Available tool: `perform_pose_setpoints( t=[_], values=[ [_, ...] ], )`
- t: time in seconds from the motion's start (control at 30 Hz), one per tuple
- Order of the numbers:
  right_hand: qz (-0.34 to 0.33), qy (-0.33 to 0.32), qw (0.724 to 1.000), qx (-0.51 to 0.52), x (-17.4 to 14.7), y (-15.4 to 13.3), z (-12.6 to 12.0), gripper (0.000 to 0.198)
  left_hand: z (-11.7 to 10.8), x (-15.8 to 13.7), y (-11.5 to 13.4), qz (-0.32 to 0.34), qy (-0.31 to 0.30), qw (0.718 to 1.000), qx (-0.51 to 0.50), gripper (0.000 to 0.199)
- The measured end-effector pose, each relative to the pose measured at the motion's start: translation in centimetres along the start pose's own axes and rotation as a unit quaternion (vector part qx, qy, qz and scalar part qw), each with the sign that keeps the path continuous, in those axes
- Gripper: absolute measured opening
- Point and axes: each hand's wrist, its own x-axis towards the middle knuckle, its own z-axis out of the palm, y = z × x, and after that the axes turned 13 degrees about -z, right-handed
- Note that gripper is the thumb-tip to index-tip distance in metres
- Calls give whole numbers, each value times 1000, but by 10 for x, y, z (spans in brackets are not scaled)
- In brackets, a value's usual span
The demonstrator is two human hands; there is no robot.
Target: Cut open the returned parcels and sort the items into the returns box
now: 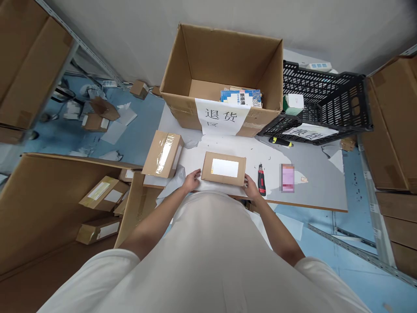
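Note:
A small brown cardboard box [208, 174] with a white label lies near the table's front edge, label up. Just off its left side, my left hand [191, 181] is open, fingers stretched towards the box. My right hand [250, 187] is at the box's right end, its fingers against the side and corner. To the right of that hand lies a red and black utility knife [261, 180]. Left of my left hand stands a larger taped cardboard box [163, 154].
A big open carton [185, 115] with a paper sign holds blue packages [241, 97]. Beside it stands a black plastic crate [352, 106] holding a green and white box [294, 103]. A yellow and black cutter [280, 141] lies before the crate. At left, a large carton [48, 174] contains several parcels.

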Motion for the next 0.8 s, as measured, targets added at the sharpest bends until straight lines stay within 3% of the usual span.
perform_pose_setpoints(
  t=[0.07,0.17,0.33,0.43,0.57,0.7,0.8],
  values=[
    [-14,-22,1000,12,-6,1,5,64,2,-5,-3,3,-26,1000,5,56],
    [-17,-14,999,30,-9,-7,7,55,3,-13,5,22,-25,999,6,53],
    [-45,18,997,-52,-3,-36,-9,46,-5,-25,38,85,51,993,56,44],
    [-36,49,990,-129,8,-51,-13,56,-4,-25,55,99,81,988,85,43],
    [-8,72,990,-120,22,-51,-15,64,6,-21,69,91,123,983,97,40],
    [57,103,976,-185,21,-27,-29,53,10,-22,75,91,156,977,110,39],
    [175,106,930,-307,10,-4,-41,60,9,-31,76,153,200,957,142,41]
  ],
)
